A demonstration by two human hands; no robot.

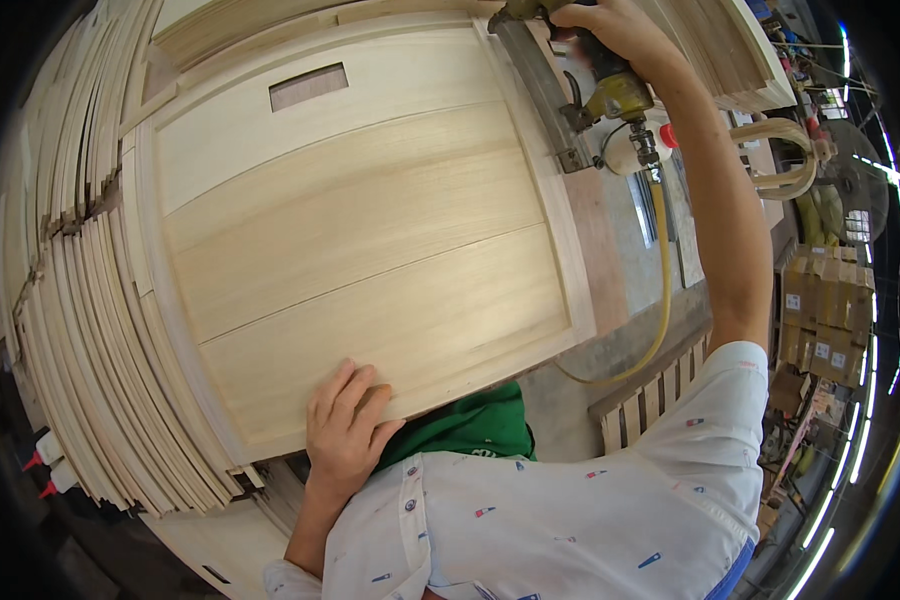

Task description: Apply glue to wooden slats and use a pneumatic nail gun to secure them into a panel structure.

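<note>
A pale wooden panel (360, 200) lies in front of me, framed by narrow wooden strips, with a rectangular cut-out (308, 86) toward its far side. My left hand (345, 425) rests on the panel's near edge, fingers stretched out over the wood. At the far right corner, my right hand (625, 38) is wrapped round the handle of a pneumatic nail gun (618, 98). The gun's long magazine lies along the panel's right frame strip. A yellow air hose (663, 290) hangs from its fitting. Where the nose meets the wood is not clear.
Thin wooden strips (100, 370) are stacked along the left. More boards (710, 50) are piled at the far right. A white bottle (625, 152) with a red cap stands behind the nail gun. Cardboard boxes (825, 310) and a slatted pallet (650, 395) are to the right.
</note>
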